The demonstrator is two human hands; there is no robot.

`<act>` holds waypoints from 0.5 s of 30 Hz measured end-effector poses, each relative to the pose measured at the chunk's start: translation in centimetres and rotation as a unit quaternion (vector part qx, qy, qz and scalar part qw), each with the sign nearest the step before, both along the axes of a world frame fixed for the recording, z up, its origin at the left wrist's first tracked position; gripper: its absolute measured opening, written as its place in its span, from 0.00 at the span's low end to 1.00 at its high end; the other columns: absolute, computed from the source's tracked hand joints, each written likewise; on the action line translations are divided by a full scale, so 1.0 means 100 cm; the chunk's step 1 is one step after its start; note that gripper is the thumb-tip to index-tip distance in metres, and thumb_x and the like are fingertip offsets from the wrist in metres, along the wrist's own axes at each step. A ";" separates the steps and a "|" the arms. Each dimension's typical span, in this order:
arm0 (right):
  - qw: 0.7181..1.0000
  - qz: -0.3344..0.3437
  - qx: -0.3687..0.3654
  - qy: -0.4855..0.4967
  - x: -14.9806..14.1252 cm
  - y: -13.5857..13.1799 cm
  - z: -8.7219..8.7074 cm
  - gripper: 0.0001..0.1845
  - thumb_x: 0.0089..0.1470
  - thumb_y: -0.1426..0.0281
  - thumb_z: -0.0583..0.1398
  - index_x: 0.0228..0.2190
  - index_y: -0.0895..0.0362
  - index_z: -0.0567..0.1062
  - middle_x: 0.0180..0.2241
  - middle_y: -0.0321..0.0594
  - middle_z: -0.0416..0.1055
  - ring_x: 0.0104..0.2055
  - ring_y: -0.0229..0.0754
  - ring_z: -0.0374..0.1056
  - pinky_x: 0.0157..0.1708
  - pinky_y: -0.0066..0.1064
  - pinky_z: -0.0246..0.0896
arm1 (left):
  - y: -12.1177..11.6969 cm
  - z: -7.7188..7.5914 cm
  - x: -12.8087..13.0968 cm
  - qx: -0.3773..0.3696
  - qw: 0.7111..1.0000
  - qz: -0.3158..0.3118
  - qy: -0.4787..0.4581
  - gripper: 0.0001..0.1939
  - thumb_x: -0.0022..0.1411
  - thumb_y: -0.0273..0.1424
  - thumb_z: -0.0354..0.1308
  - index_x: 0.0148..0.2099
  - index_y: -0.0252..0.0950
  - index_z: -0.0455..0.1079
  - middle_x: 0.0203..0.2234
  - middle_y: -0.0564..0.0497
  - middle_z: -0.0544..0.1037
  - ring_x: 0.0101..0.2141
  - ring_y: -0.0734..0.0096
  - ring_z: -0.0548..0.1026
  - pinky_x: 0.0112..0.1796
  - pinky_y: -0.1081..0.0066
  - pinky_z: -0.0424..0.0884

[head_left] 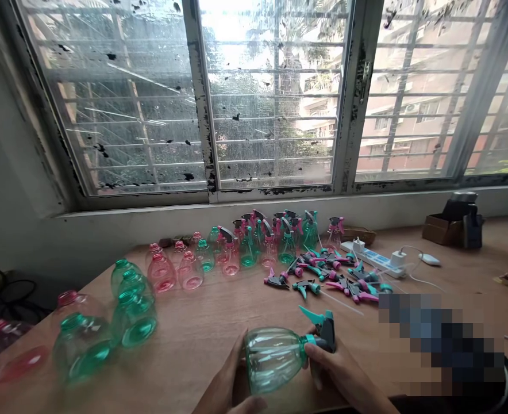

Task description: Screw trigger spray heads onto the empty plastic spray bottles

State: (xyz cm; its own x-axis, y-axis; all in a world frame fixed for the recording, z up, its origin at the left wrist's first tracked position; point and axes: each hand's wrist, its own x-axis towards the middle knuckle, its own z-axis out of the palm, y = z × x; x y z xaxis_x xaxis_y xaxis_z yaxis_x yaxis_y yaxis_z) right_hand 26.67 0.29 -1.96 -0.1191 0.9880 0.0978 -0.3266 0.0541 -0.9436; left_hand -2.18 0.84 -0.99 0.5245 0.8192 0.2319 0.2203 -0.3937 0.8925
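A clear green spray bottle (273,353) lies on its side between my hands, its base to the left. Its black and teal spray head (325,330) sits at the neck and points right. My left hand (232,374) is wrapped round the base end of the bottle. With fingers and thumb closed at the neck collar, my right hand (329,359) grips the spray head. Whether the collar is fully tightened cannot be made out. Beyond my hands lies a pile of loose pink, teal and black spray heads (323,267), some with white tubes.
Open green bottles (135,319) and pink bottles (161,273) stand on the left of the wooden table (189,345). Several bottles with spray heads (269,247) stand near the window wall. A white power strip (377,260), a brown box (443,230) and a blurred-out patch (443,339) are on the right.
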 end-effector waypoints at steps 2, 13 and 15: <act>1.000 -0.007 -0.004 0.007 -0.001 -0.001 0.001 0.23 0.54 0.53 0.70 0.40 0.54 0.68 0.23 0.33 0.77 0.15 0.36 0.67 0.17 0.26 0.55 | 0.000 0.000 0.000 -0.006 1.000 0.002 0.000 0.53 0.61 0.50 0.64 0.76 0.44 0.38 0.71 0.43 0.62 0.68 0.43 0.61 0.68 0.53 0.55; 1.000 -0.001 -0.010 -0.006 -0.001 -0.003 0.010 0.24 0.51 0.53 0.71 0.38 0.54 0.69 0.22 0.33 0.77 0.14 0.35 0.65 0.16 0.25 0.53 | -0.011 0.019 0.005 -0.074 0.994 -0.036 -0.071 0.49 0.63 0.53 0.61 0.76 0.47 0.41 0.71 0.42 0.61 0.67 0.40 0.62 0.67 0.49 0.57; 1.000 -0.004 -0.012 -0.005 -0.002 -0.003 0.009 0.24 0.52 0.53 0.71 0.39 0.54 0.69 0.22 0.32 0.77 0.13 0.34 0.64 0.15 0.25 0.51 | -0.011 0.017 0.006 -0.065 0.993 -0.044 -0.086 0.49 0.62 0.51 0.64 0.76 0.51 0.41 0.73 0.44 0.55 0.66 0.39 0.63 0.64 0.49 0.64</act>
